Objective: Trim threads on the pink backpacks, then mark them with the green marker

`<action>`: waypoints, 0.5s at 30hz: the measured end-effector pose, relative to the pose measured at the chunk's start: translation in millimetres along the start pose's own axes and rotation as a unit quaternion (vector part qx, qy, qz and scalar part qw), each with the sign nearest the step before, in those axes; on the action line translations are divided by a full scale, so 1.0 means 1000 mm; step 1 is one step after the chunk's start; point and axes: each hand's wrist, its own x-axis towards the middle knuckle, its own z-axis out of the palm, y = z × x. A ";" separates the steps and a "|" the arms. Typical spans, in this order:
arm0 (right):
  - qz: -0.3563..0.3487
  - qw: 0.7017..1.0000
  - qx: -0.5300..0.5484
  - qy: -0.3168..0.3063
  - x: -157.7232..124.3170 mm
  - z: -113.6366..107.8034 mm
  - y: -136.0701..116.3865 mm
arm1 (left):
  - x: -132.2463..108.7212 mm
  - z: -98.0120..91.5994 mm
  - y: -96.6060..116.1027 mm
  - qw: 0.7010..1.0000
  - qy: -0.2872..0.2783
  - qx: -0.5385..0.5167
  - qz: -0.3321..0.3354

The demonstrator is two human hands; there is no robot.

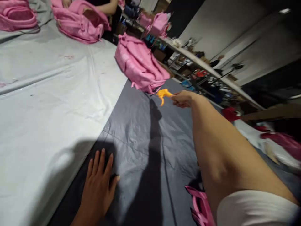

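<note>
At the far end of the outstretched arm, the right hand (182, 99) pinches a small orange tool (164, 94), fingers closed on its rear; its long axis points leftward, away from the hand, toward the pink backpack (138, 64) just beyond. Nearer, the left hand (98, 185) lies flat, fingers spread, on the dark grey cloth (141, 131), touching a small black object (115, 177)

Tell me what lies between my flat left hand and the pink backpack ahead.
In the head view, only bare grey cloth with arm shadows lies between the left hand and the pink backpack. The right hand holds an orange tool near the backpack.
</note>
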 end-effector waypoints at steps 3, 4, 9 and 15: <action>0.031 0.995 0.010 -0.099 -0.055 -0.023 -0.005 | -0.003 0.008 -0.005 0.997 0.039 -0.062 -0.012; 0.029 0.992 0.015 -0.126 -0.080 -0.026 -0.004 | -0.003 0.011 -0.007 0.994 0.052 -0.095 -0.026; -0.004 0.971 -0.003 -0.239 -0.251 -0.027 0.035 | 0.004 0.011 -0.016 0.911 0.121 -0.358 -0.164; -0.082 0.930 0.028 -0.356 -0.460 -0.012 0.138 | -0.038 -0.078 -0.009 0.824 0.016 -0.468 -0.320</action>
